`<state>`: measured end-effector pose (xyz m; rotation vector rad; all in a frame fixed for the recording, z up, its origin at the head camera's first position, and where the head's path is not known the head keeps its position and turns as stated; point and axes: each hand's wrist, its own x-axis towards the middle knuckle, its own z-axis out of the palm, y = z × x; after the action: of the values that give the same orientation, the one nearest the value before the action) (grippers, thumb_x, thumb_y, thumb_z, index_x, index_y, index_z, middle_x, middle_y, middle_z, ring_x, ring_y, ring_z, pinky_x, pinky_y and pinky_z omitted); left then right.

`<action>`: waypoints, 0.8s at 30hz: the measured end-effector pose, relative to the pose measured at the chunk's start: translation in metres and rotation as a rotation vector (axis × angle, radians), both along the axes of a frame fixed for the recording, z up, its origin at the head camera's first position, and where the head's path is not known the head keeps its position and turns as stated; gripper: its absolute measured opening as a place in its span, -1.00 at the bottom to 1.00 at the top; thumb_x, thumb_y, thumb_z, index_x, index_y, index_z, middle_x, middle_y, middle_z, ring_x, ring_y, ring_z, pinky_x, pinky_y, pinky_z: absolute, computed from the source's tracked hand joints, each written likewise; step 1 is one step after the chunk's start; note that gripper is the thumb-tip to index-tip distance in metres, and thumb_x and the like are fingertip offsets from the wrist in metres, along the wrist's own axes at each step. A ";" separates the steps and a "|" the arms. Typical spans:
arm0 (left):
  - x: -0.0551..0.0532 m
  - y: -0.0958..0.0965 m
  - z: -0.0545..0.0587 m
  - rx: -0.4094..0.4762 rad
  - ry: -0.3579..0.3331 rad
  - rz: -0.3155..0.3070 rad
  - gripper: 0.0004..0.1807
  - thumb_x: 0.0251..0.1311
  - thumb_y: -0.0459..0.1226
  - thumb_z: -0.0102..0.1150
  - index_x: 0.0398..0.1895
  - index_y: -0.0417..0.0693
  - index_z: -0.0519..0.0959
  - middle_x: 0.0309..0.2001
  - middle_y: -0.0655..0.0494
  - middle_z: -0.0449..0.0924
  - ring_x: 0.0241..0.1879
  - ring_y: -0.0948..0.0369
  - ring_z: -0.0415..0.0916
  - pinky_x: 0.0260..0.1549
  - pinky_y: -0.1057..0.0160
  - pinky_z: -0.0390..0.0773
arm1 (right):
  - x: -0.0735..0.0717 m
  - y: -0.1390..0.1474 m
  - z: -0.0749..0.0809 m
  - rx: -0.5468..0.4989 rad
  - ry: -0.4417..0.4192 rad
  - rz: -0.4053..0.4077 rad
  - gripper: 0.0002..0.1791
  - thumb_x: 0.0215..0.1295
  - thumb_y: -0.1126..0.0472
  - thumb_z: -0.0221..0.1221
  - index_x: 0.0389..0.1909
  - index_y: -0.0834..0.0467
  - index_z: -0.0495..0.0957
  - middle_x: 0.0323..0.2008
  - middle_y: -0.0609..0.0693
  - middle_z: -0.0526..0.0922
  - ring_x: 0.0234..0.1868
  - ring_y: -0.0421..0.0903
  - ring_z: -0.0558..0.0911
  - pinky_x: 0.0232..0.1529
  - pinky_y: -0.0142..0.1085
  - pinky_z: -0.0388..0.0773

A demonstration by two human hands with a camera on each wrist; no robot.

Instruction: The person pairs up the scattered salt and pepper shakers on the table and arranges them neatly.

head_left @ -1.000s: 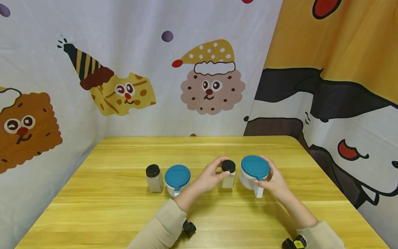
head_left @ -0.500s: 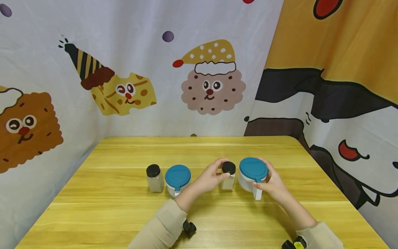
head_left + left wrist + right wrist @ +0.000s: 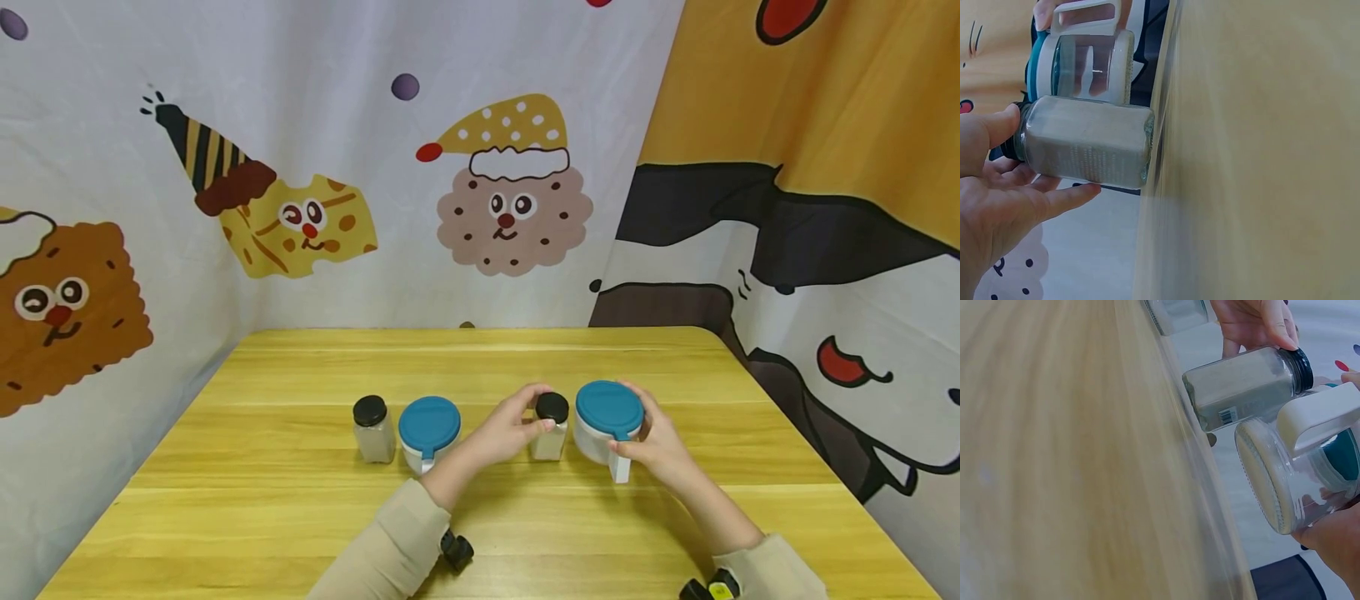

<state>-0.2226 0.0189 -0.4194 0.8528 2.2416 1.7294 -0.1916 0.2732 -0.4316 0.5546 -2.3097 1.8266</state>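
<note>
My left hand (image 3: 512,429) grips a square glass jar (image 3: 1088,142) with a black lid near its top, thumb and fingers around the neck. Its contents are pale. My right hand (image 3: 660,437) holds a round clear jar (image 3: 1304,478) with a blue lid (image 3: 610,407) and a white handle (image 3: 620,465). In the right wrist view the round jar's base is tilted and looks raised off the table. The two jars are side by side, the round one on the right. Whether the square jar touches the table I cannot tell.
Left of my left hand stand a second black-lidded square jar (image 3: 374,433) and another blue-lidded jar (image 3: 429,429), partly hidden by my forearm. All this is on a wooden table (image 3: 300,517). Behind it hangs a curtain (image 3: 405,208) printed with cartoons.
The blue-lidded jar in my right hand has moved slightly left and down, closer to the square jar. The square jar in my left hand has sunk a little. The other jars stayed put.
</note>
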 end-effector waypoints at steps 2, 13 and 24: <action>0.001 0.000 0.000 -0.007 -0.003 0.003 -0.54 0.30 -0.36 0.14 0.25 -0.13 0.35 -0.03 0.06 0.48 0.01 0.16 0.43 -0.02 0.22 0.50 | 0.000 0.000 0.000 0.000 -0.004 0.002 -0.05 -0.09 0.56 0.32 0.38 0.27 0.11 0.19 0.42 0.31 0.04 -0.32 0.47 0.01 -0.53 0.37; 0.013 -0.006 0.015 -0.048 -0.003 0.005 -0.53 0.32 -0.41 0.10 0.27 -0.19 0.32 0.00 -0.01 0.47 0.05 0.10 0.39 0.01 0.18 0.47 | 0.000 -0.001 -0.003 0.012 -0.014 0.005 -0.06 -0.06 0.55 0.32 0.38 0.31 0.10 0.19 0.43 0.31 0.03 -0.33 0.47 -0.03 -0.50 0.42; 0.025 -0.012 0.033 -0.031 -0.009 -0.003 -0.56 0.31 -0.44 0.10 0.23 -0.28 0.33 -0.02 -0.06 0.47 0.01 0.08 0.39 0.02 0.17 0.47 | 0.000 -0.004 -0.007 0.019 -0.007 0.014 -0.05 -0.08 0.54 0.32 0.37 0.37 0.07 0.18 0.45 0.31 0.02 -0.33 0.48 -0.05 -0.48 0.43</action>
<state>-0.1974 0.0072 -0.3866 0.8394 2.2539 1.6889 -0.1921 0.2697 -0.4387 0.5696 -2.3355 1.8172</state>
